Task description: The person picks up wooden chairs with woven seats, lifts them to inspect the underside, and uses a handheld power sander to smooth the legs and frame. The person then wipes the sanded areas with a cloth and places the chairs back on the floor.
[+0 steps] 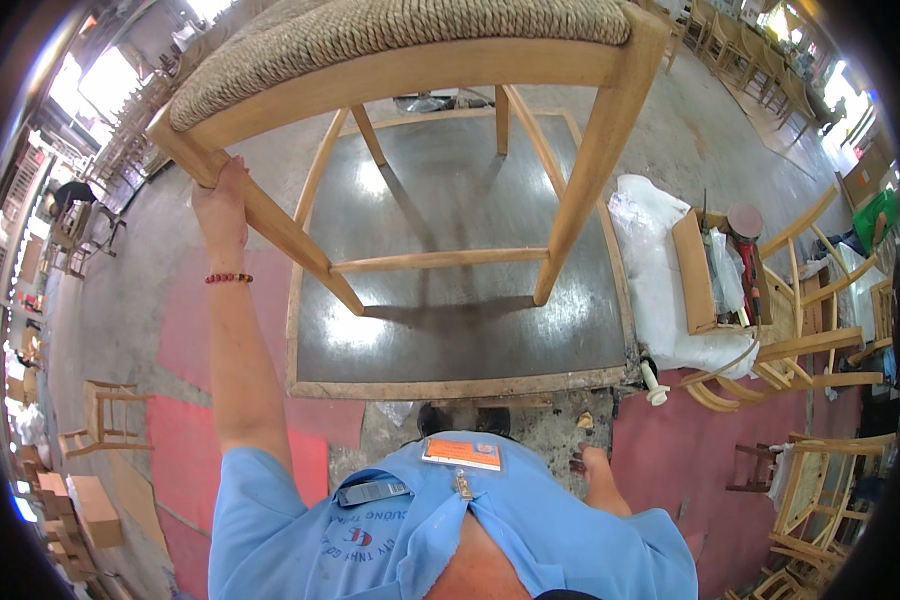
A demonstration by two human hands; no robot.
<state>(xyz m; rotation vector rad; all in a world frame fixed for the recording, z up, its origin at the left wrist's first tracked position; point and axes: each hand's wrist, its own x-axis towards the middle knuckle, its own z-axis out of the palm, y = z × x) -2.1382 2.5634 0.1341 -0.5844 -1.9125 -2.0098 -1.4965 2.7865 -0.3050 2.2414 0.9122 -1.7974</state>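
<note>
The left hand (220, 195) was closed around the front leg of a wooden chair (420, 60), held raised above the framed metal worktable (450, 385). The right hand (590, 465) hung low; its grip couldn't be told. A steady hold near the seat would keep the chair level. The wooden box (692, 275) held a sander (747, 245).

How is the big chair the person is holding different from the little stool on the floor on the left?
The chair is lifted and tilted, with the left hand gripping its leg near the seat; the stool stands on the floor, untouched. The chair has a woven rope seat; the stool looks like a bare frame, though it is too small to be sure. The chair fills the view; the stool looks small. Both are pale wood.
</note>
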